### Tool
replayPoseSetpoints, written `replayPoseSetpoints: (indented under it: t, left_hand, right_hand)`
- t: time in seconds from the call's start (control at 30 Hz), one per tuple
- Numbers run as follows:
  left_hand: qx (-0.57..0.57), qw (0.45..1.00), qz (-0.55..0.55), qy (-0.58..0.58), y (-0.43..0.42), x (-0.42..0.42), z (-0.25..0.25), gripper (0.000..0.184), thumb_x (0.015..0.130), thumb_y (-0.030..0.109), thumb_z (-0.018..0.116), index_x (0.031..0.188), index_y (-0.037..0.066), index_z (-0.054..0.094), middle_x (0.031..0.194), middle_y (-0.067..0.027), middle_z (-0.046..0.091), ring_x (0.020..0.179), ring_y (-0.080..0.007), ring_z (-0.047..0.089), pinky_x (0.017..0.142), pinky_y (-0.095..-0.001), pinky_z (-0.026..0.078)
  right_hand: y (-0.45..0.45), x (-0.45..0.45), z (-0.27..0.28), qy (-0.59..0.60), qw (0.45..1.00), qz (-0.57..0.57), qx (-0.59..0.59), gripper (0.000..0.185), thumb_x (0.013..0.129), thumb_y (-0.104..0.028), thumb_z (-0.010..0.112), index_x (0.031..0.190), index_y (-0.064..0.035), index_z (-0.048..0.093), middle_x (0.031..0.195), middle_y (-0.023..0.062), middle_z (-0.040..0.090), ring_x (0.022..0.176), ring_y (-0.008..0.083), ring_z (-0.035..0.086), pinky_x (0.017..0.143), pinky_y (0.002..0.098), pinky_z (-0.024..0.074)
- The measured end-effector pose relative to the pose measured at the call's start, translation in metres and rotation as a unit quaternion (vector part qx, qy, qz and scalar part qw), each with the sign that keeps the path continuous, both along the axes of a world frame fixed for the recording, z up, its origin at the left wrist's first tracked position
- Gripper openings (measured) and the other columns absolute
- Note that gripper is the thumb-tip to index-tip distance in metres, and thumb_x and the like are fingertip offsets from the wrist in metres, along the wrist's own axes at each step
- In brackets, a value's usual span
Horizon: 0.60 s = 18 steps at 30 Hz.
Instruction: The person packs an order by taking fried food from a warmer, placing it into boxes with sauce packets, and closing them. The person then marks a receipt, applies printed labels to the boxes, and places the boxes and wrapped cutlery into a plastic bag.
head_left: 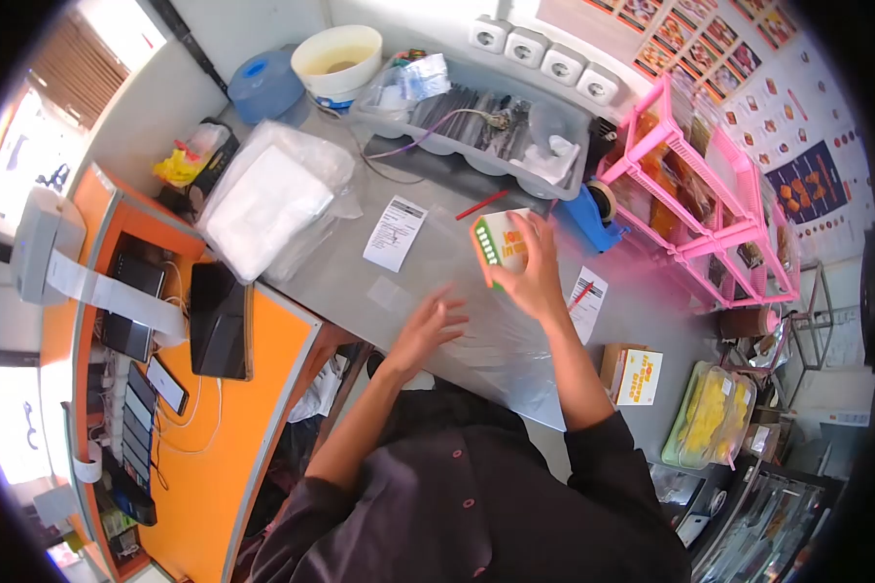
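My right hand (533, 272) grips a small cardboard food box (498, 243) with white, green and orange faces, held above the metal counter. Its fingers wrap over the top and far side. My left hand (430, 330) hovers to the left of the box, empty, with fingers apart. Beneath both hands a clear plastic bag (501, 364) lies on the counter's front edge. A printed receipt (395, 233) rests to the left of the box. Another receipt (585, 303) with a red pen on it lies to the right, partly behind my right forearm.
At the back stands a grey compartment tray (437, 146) of wrapped cutlery, with a blue tape dispenser (593, 219) beside it. Pink racks (695, 194), a second food box (635, 376) and a yellow-filled tub (712, 413) are right. A white packet stack (267, 209) and orange desk (204, 437) are left.
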<state>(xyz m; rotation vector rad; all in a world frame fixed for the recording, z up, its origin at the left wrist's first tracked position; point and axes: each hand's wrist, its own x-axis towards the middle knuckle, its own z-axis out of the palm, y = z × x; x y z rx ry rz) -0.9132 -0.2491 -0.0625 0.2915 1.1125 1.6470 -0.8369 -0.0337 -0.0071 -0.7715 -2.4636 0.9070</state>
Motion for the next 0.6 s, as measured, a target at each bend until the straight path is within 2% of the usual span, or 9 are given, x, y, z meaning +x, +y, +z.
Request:
replayPoseSetpoints:
  t: [0.03, 0.1, 0.2, 0.3, 0.33, 0.43, 0.47, 0.57, 0.6]
  left_hand:
    - [0.057, 0.997, 0.023, -0.043, 0.008, -0.003, 0.011, 0.066, 0.104, 0.054, 0.045, 0.154, 0.013, 0.031, 0.147, -0.0137, 0.047, 0.132, -0.0265, 0.05, 0.107, -0.0407, 0.044]
    - [0.169, 0.976, 0.061, -0.126, 0.024, -0.007, 0.032, 0.07, 0.106, 0.058, 0.032, 0.158, 0.014, 0.021, 0.153, -0.0126, 0.041, 0.14, -0.0297, 0.044, 0.111, -0.0436, 0.041]
    - [0.247, 0.947, 0.129, -0.162, 0.026, -0.009, 0.051, 0.068, 0.106, 0.06, 0.024, 0.16, 0.02, 0.014, 0.154, -0.01, 0.039, 0.14, -0.0307, 0.044, 0.113, -0.0458, 0.04]
    - [0.197, 0.962, 0.184, -0.04, 0.006, -0.013, 0.081, 0.066, 0.106, 0.06, 0.022, 0.159, 0.021, 0.017, 0.152, -0.0094, 0.042, 0.139, -0.0304, 0.045, 0.115, -0.0465, 0.039]
    - [0.208, 0.961, 0.181, -0.015, -0.002, -0.017, 0.082, 0.065, 0.106, 0.06, 0.023, 0.156, 0.018, 0.026, 0.151, -0.0086, 0.044, 0.138, -0.0287, 0.045, 0.114, -0.0452, 0.04]
    - [0.203, 0.958, 0.189, -0.072, -0.019, -0.034, 0.066, 0.064, 0.106, 0.059, 0.024, 0.154, 0.017, 0.03, 0.151, -0.0075, 0.044, 0.137, -0.0274, 0.046, 0.113, -0.0445, 0.04]
    - [0.197, 0.958, 0.193, -0.084, -0.025, -0.04, 0.068, 0.067, 0.105, 0.062, 0.025, 0.155, 0.018, 0.029, 0.151, -0.0066, 0.043, 0.138, -0.0264, 0.045, 0.112, -0.0469, 0.039]
    - [0.22, 0.952, 0.191, -0.092, -0.037, -0.057, 0.069, 0.071, 0.103, 0.067, 0.025, 0.155, 0.018, 0.031, 0.15, -0.0067, 0.045, 0.139, -0.0257, 0.044, 0.112, -0.0504, 0.038]
    - [0.193, 0.955, 0.2, -0.101, -0.042, -0.06, 0.072, 0.074, 0.101, 0.069, 0.027, 0.153, 0.017, 0.034, 0.148, -0.0074, 0.048, 0.136, -0.0275, 0.048, 0.107, -0.0518, 0.044]
  right_hand:
    - [-0.017, -0.002, 0.015, 0.044, 0.998, 0.041, -0.014, 0.084, 0.069, -0.034, 0.082, 0.145, -0.0169, 0.049, 0.152, 0.0204, 0.035, 0.129, 0.0449, 0.045, 0.104, 0.0551, 0.0418]
    - [-0.054, -0.008, 0.05, 0.04, 0.996, 0.081, 0.022, 0.082, 0.07, -0.034, 0.081, 0.145, -0.0154, 0.05, 0.152, 0.0205, 0.037, 0.128, 0.045, 0.046, 0.103, 0.0537, 0.0431]
    - [-0.096, -0.02, 0.08, 0.008, 0.994, 0.096, 0.042, 0.081, 0.072, -0.033, 0.081, 0.144, -0.0145, 0.05, 0.151, 0.0212, 0.037, 0.126, 0.0451, 0.048, 0.102, 0.0524, 0.045]
    - [-0.113, -0.03, 0.107, -0.045, 0.991, 0.122, 0.023, 0.078, 0.075, -0.034, 0.078, 0.145, -0.0134, 0.049, 0.151, 0.0226, 0.039, 0.125, 0.0465, 0.05, 0.102, 0.0502, 0.0463]
    - [-0.118, -0.035, 0.116, -0.076, 0.988, 0.137, 0.02, 0.079, 0.076, -0.034, 0.077, 0.146, -0.0124, 0.049, 0.152, 0.0235, 0.038, 0.127, 0.0469, 0.049, 0.104, 0.0493, 0.0453]
    - [-0.125, -0.061, 0.134, -0.156, 0.97, 0.182, 0.039, 0.079, 0.078, -0.041, 0.074, 0.146, -0.0111, 0.049, 0.152, 0.0236, 0.04, 0.126, 0.0457, 0.053, 0.105, 0.0466, 0.0455]
    - [-0.124, -0.073, 0.139, -0.18, 0.962, 0.197, 0.051, 0.079, 0.078, -0.044, 0.072, 0.146, -0.011, 0.049, 0.151, 0.0232, 0.041, 0.125, 0.0449, 0.054, 0.105, 0.0456, 0.0461]
    - [-0.121, -0.117, 0.173, -0.325, 0.907, 0.263, 0.045, 0.079, 0.08, -0.054, 0.066, 0.144, -0.0107, 0.051, 0.148, 0.0201, 0.048, 0.124, 0.0387, 0.057, 0.103, 0.043, 0.0477]
    - [-0.119, -0.131, 0.182, -0.364, 0.884, 0.29, 0.048, 0.079, 0.08, -0.057, 0.064, 0.143, -0.0104, 0.052, 0.144, 0.0192, 0.052, 0.124, 0.0367, 0.057, 0.102, 0.0416, 0.0484]
